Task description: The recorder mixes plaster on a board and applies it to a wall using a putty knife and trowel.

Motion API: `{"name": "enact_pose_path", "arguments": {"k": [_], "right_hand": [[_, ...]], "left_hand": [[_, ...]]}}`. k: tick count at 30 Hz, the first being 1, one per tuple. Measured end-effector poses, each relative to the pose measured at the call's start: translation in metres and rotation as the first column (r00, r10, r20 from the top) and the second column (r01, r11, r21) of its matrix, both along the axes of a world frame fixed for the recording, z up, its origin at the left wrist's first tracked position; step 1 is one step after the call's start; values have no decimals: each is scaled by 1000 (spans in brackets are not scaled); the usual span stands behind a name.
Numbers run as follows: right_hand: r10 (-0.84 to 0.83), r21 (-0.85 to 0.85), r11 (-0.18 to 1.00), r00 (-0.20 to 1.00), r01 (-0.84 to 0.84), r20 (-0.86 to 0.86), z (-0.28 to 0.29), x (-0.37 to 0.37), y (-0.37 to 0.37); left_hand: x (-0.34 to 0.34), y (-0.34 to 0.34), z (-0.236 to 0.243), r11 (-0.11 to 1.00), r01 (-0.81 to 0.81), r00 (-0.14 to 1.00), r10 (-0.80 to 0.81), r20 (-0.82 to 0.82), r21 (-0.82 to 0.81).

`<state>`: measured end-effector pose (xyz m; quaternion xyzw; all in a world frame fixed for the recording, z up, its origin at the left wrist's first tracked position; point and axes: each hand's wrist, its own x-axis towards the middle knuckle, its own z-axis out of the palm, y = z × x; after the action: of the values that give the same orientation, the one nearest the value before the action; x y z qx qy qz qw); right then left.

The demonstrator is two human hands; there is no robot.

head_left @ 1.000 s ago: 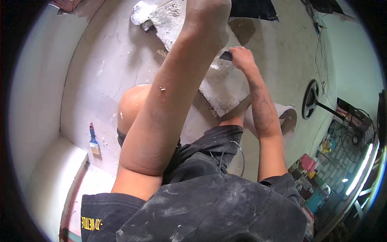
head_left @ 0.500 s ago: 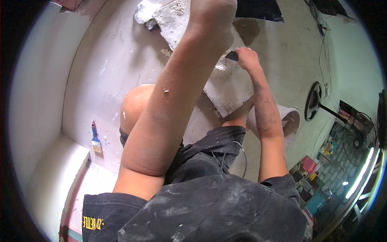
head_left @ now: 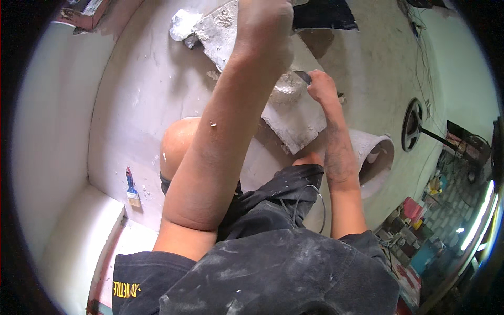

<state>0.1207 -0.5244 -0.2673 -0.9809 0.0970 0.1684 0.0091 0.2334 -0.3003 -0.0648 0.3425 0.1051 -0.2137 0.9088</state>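
Observation:
My right hand (head_left: 321,86) is closed around a dark flat scraper blade (head_left: 303,76). Its tip reaches a heap of wet-looking whitish plaster (head_left: 287,88) on a pale, crusted board (head_left: 299,123). My left forearm stretches up across the middle of the view, and my left hand (head_left: 268,23) is raised above the board's far part at the top edge. Its fingers are cut off or hidden, so whatever it may hold does not show. Dry white crumbs lie on the board's upper left end.
A blue-handled paintbrush (head_left: 131,188) lies on the floor at left. Clear crumpled plastic (head_left: 184,24) sits beside the board. A whitish bucket (head_left: 374,157) lies tipped near my right forearm. Farther right stands a black round base with a pole (head_left: 413,125). A dark sheet (head_left: 325,14) lies at the top.
The view has shifted slightly. My right hand and the scraper have moved a little down and left over the board, and more of the plaster heap shows. My left hand stays raised.

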Motion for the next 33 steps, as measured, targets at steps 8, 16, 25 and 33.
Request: {"name": "enact_pose_path", "arguments": {"k": [8,16,25,33], "right_hand": [[56,-30,998,998,-56,0,-18,-16,24],[99,-25,995,981,-96,165,-21,-6,21],[171,-6,985,983,-171,70,-26,-17,34],[127,-46,991,991,-126,41,-19,1,32]], "left_hand": [[-11,2,5,955,-11,969,-63,240,297],[-1,3,-13,977,49,979,-89,186,208],[-3,3,3,1000,-9,999,9,-40,14],[-4,6,5,998,-25,1000,24,14,56]]}}
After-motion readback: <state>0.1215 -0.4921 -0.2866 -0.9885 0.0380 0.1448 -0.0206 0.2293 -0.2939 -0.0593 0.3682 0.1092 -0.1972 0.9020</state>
